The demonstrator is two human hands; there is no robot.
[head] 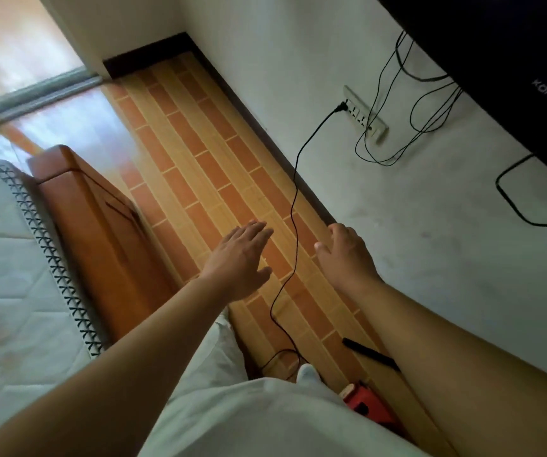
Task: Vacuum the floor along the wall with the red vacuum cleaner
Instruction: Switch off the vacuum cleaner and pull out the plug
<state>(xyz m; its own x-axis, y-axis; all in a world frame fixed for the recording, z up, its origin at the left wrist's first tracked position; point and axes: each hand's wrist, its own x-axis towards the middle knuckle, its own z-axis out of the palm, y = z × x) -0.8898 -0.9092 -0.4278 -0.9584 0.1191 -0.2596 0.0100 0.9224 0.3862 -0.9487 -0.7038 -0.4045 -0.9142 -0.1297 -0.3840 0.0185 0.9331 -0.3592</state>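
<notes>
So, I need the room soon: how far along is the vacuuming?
Done: a black cord is plugged into the socket strip. In hand: nothing; left hand and right hand are open, empty. Left: take up the red vacuum and do the floor along the wall.

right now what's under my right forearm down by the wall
Part of the red plastic vacuum cleaner and a slim black bar lie on the brick-patterned floor; the bare right forearm covers the rest of both.

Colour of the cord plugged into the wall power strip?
Black cord, clearest in the head view.
</notes>
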